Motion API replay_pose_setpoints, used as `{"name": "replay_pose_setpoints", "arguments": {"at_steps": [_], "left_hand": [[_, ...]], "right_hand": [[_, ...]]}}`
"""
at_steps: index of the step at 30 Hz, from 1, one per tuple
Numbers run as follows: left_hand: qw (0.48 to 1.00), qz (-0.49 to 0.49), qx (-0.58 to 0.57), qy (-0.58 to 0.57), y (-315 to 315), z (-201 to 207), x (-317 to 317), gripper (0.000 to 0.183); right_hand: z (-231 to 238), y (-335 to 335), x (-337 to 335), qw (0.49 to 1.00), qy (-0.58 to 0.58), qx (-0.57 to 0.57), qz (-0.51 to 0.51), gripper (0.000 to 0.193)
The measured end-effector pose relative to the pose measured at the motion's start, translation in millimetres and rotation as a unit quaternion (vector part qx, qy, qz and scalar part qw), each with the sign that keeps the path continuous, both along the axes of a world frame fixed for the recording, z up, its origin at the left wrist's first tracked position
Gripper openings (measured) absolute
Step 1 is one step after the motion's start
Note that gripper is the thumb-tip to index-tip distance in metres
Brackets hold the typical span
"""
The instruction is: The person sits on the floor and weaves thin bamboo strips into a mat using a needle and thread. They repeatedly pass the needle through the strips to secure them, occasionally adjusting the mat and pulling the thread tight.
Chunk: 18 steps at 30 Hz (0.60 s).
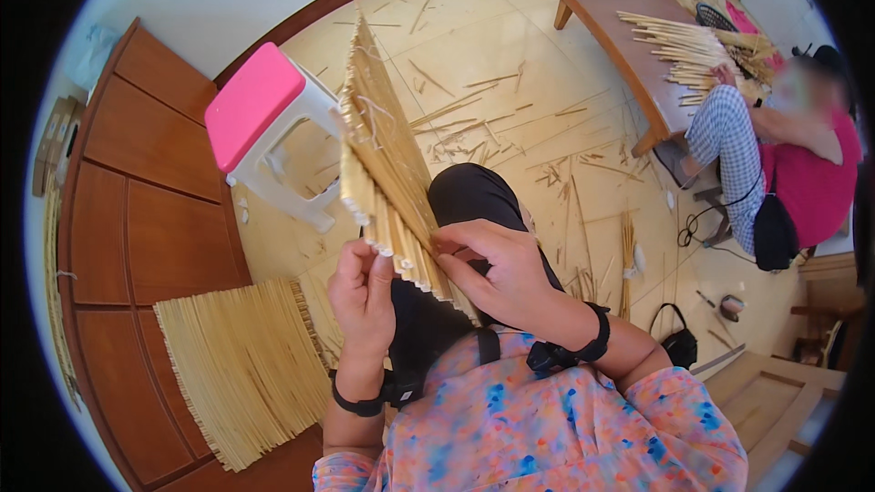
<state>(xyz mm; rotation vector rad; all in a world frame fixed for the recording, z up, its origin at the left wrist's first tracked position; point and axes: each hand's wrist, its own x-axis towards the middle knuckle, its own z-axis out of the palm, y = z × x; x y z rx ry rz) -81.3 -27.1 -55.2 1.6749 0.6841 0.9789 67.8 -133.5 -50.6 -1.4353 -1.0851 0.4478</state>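
Note:
A folded mat of straw-coloured stalks (387, 150), tied side by side, stands tilted over my dark-trousered lap. Loose pale thread ends hang on its inner face. My left hand (362, 296) pinches at the cut stalk ends along its lower left edge, thumb against forefinger. On the other side, my right hand (506, 269) grips the mat's right face near the bottom, thumb and fingers drawn together there. The tips of some right fingers are hidden against the stalks. Both wrists wear black straps with small devices.
A second stalk mat (241, 369) lies at the lower left by a brown wooden cabinet (173, 237). A pink-topped stool (260, 105) stands beyond it. Broken stalks litter the tiled floor (492, 18). At right, a person sits by a low table (606, 36) bearing stalk bundles (679, 50).

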Motion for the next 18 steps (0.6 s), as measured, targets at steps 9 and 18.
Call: {"name": "replay_pose_setpoints", "arguments": {"at_steps": [9, 18], "left_hand": [[0.988, 0.048, 0.115, 0.089, -6, 9, 10, 0.02], [0.983, 0.053, 0.15, 0.086, -7, 11, 13, 0.025]], "right_hand": [[0, 12, 7, 0.99, -0.113, 0.06, -0.057, 0.016], [-1, 12, 4, 0.981, -0.155, 0.075, -0.084, 0.017]]}}
